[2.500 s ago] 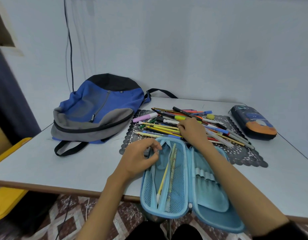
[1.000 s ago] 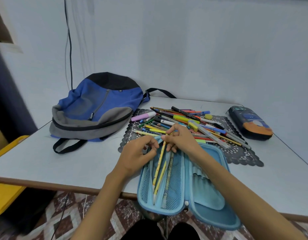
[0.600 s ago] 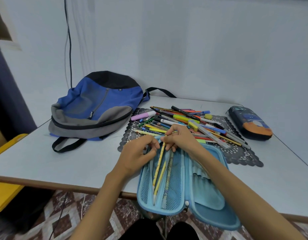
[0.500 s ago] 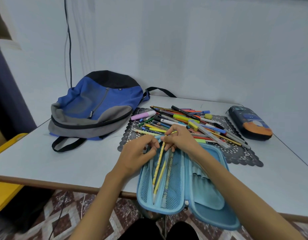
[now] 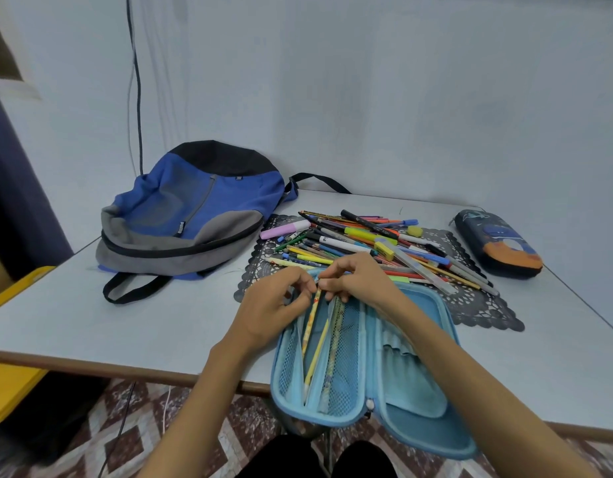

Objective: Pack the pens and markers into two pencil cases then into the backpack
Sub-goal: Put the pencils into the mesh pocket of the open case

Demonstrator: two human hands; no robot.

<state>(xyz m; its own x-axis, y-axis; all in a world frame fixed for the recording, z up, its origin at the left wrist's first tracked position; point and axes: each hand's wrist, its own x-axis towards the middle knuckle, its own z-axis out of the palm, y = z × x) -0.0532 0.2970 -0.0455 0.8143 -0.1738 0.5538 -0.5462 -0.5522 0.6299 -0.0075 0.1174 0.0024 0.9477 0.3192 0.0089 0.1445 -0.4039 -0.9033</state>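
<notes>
The backpack [image 5: 195, 215] stays at ten o'clock, the open blue pencil case [image 5: 415, 391] at six. The right hand [image 5: 360, 281], earlier on the pen pile [image 5: 360, 241] at twelve, now pinches a patterned pencil [image 5: 312, 319] into the case's mesh pocket. The left hand [image 5: 267, 308] grips the pocket's edge with curled fingers.

Left hand [image 5: 274, 305] and right hand [image 5: 360, 281] bare; trousers [image 5: 288, 457] black.
</notes>
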